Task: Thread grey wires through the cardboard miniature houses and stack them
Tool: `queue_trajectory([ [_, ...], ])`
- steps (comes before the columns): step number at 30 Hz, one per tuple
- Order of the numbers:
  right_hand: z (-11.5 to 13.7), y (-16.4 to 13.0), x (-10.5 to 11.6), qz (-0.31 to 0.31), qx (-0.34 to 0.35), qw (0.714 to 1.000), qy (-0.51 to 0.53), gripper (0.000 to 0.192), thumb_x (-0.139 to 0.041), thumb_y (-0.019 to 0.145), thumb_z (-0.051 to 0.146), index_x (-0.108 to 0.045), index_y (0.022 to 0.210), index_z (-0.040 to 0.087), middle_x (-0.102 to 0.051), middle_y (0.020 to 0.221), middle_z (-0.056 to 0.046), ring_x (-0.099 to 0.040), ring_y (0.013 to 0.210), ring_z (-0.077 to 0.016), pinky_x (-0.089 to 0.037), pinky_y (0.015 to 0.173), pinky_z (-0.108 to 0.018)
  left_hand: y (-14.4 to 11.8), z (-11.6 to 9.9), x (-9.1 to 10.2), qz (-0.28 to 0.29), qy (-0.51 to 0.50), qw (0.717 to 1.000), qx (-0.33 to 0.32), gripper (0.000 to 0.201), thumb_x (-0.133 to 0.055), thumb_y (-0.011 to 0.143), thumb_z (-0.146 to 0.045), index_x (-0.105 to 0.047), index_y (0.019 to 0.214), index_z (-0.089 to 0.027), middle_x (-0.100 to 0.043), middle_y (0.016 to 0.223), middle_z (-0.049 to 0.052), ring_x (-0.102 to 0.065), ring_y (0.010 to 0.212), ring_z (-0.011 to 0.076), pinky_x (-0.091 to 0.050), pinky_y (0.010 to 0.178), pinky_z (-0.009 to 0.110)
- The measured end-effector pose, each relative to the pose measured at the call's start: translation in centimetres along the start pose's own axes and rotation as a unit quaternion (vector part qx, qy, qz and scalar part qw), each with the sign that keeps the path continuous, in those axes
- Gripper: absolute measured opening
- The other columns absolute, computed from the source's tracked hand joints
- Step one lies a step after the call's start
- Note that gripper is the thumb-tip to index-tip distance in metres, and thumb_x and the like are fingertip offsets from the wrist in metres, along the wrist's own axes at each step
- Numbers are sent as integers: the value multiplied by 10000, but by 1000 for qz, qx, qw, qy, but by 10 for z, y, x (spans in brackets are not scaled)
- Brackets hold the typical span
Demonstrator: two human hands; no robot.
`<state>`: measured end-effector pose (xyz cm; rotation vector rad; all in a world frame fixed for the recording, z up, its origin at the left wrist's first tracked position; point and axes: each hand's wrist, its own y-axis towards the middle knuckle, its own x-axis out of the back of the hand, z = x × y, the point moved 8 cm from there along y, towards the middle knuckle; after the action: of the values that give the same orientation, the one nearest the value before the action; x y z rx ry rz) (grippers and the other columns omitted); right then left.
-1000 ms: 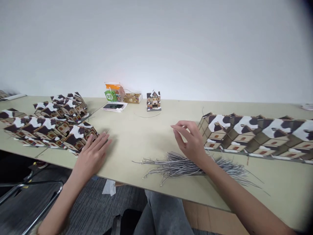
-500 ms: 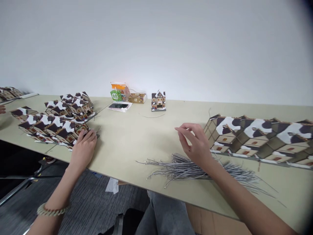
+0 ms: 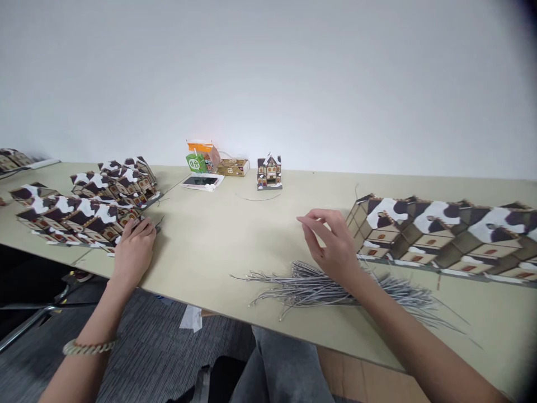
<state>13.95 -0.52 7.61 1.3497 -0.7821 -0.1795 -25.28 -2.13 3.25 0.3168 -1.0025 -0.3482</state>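
At the right end of a row of small model houses with snowy roofs [image 3: 79,218], my left hand [image 3: 133,249] rests with its fingers curled over the end house, hiding much of it. My right hand [image 3: 333,243] hovers above the table, thumb and forefinger tips brought together in a pinch; nothing shows between them. Below that hand and forearm lies a loose bundle of thin grey wires [image 3: 302,288]. To its right stands another row of model houses [image 3: 432,232], joined side by side.
A single model house [image 3: 269,172] stands upright near the wall, a thin wire [image 3: 258,199] in front of it. Left of it are a small patterned box [image 3: 234,167], a green carton [image 3: 196,163] and a phone [image 3: 200,181]. More houses [image 3: 119,179] stand behind the left row.
The whole view has shifted slightly. Both my hands keep nearly the same pose and place. Another person's hand at the far left edge has mostly gone out of view.
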Motion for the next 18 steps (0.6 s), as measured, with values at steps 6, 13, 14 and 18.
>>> queue_trajectory([
  [6,-2,-1,0,-4,-6,1000,5,301,-524,821,45,-555,1067,217,-573,945,-82,-535,861,-179,-491,728,-310,2,8,-7,31,27,999,12,436,-277,802,-52,-701,897,-23,-686,1084,189,-537,1198,308,-247,1089,475],
  [13,-2,-1,-2,9,-9,1000,5,311,-507,834,61,-539,1087,239,-571,956,-74,-531,857,-180,-490,739,-322,-2,8,-5,-16,43,999,-12,413,-284,816,-71,-680,931,-98,-695,1104,125,-553,1195,281,-231,1097,551],
  [14,-2,-1,-2,8,-11,1000,6,313,-504,835,64,-538,1090,242,-571,955,-75,-533,857,-182,-490,738,-325,-2,4,-1,-28,35,999,-20,394,-298,825,-91,-672,948,-107,-691,1115,124,-552,1198,281,-223,1097,569],
  [18,-4,-1,-2,4,-18,1000,10,306,-491,845,81,-543,1095,250,-578,956,-76,-543,857,-186,-484,741,-339,8,-25,25,-72,-49,996,-35,329,-357,863,-167,-657,997,-164,-681,1147,103,-554,1201,273,-204,1096,606],
])
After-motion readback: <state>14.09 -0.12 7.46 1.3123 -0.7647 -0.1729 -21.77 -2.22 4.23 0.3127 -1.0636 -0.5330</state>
